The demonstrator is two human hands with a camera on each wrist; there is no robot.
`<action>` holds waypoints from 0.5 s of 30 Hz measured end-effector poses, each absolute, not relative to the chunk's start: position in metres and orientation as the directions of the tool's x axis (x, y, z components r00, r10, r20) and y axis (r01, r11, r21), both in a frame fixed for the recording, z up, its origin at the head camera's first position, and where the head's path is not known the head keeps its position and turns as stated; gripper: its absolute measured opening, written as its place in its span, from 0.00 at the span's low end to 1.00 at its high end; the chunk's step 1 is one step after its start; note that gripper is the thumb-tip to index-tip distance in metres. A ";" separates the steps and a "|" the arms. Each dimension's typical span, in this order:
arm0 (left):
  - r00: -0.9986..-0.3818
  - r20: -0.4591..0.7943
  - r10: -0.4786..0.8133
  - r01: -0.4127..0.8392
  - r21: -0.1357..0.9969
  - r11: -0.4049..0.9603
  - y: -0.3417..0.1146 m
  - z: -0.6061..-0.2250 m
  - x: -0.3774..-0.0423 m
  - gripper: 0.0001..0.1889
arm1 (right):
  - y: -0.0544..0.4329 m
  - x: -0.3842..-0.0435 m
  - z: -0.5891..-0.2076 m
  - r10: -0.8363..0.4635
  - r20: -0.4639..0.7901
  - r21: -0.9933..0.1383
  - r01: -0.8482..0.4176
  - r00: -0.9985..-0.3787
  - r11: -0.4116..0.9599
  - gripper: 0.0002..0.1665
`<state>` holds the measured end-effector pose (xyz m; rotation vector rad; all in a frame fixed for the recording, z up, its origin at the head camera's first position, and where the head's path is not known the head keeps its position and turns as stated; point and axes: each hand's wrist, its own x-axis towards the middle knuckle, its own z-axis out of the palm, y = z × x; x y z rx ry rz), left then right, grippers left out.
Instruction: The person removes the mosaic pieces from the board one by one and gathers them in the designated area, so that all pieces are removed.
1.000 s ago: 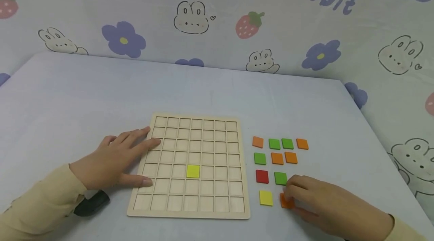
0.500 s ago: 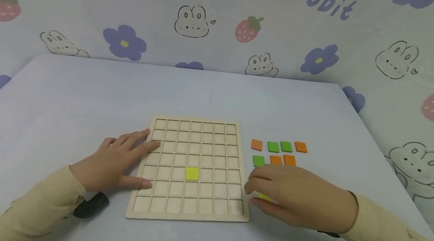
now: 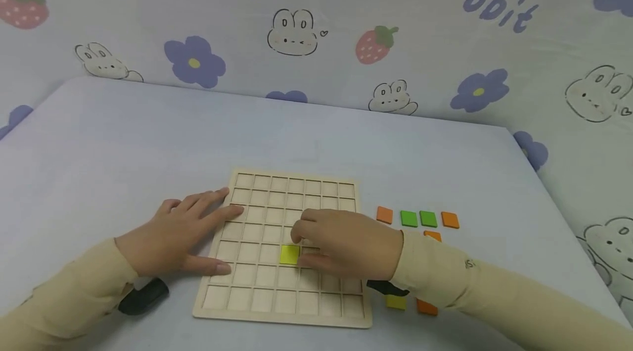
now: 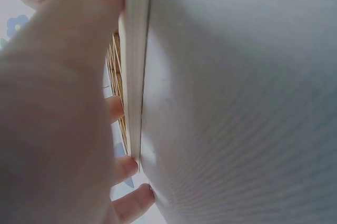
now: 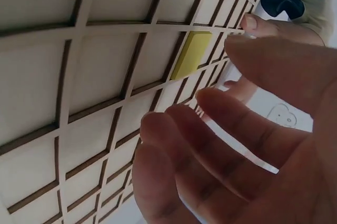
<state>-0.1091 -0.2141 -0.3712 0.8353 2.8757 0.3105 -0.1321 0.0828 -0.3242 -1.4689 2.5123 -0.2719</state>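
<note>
A pale wooden grid board [image 3: 222, 307] lies on the table, with one yellow tile [image 3: 289, 255] sitting in a cell of it. My left hand [image 3: 183, 235] rests along the board's left edge, fingers spread and thumb over the frame. Over the middle of the board is my right hand [image 3: 346, 241], its loosely bent fingers and thumb just right of the yellow tile. In the right wrist view, this yellow tile [image 5: 192, 56] sits in its cell beyond the fingertips, and nothing shows between thumb and fingers. The right hand hides several cells.
Right of the board lie loose tiles: an orange tile [image 3: 384, 215], a green tile [image 3: 409, 218], another yellow tile [image 3: 395, 301] and several more, partly hidden by the right sleeve [image 3: 445, 268]. A patterned cloth [image 3: 321, 10] hangs behind the table.
My right hand has moved left from the orange tile at the lower right to over the board. The orange tile stays on the table. The left hand has kept its place.
</note>
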 end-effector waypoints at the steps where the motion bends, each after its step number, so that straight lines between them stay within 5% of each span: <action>1: -0.837 -0.068 0.543 0.516 0.230 0.825 -0.214 -0.371 -0.110 0.48 | 0.081 -0.133 -0.325 -0.874 -0.107 -0.260 -0.835 -0.474 0.485 0.13; 15: -0.838 -0.074 0.541 0.513 0.233 0.826 -0.213 -0.369 -0.108 0.49 | 0.067 -0.139 -0.332 -0.885 -0.201 -0.184 -0.871 -0.421 0.456 0.14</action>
